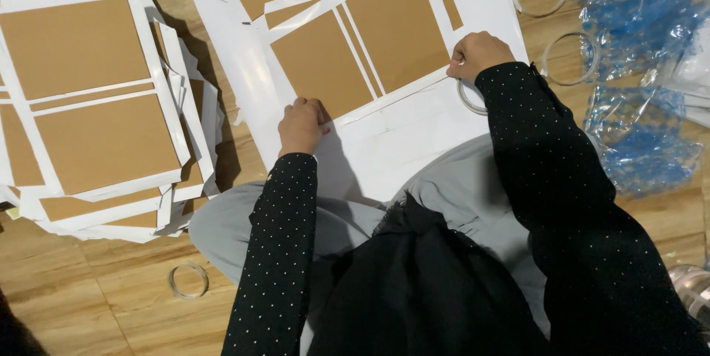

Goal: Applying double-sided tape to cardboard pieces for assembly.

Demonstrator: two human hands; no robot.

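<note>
Below, both hands [302,125] [478,54] press the brown panel's [323,65] white lower edge.

Left hand [301,126] fisted, knuckles down, right hand [478,56] curled, fingers pinched, both arms extended forward

A stack of brown-and-white boards [96,104] sits on the wooden floor [89,304], with clear tape rings [188,280] nearby and crumpled blue plastic wrap [640,68] opposite.
</note>
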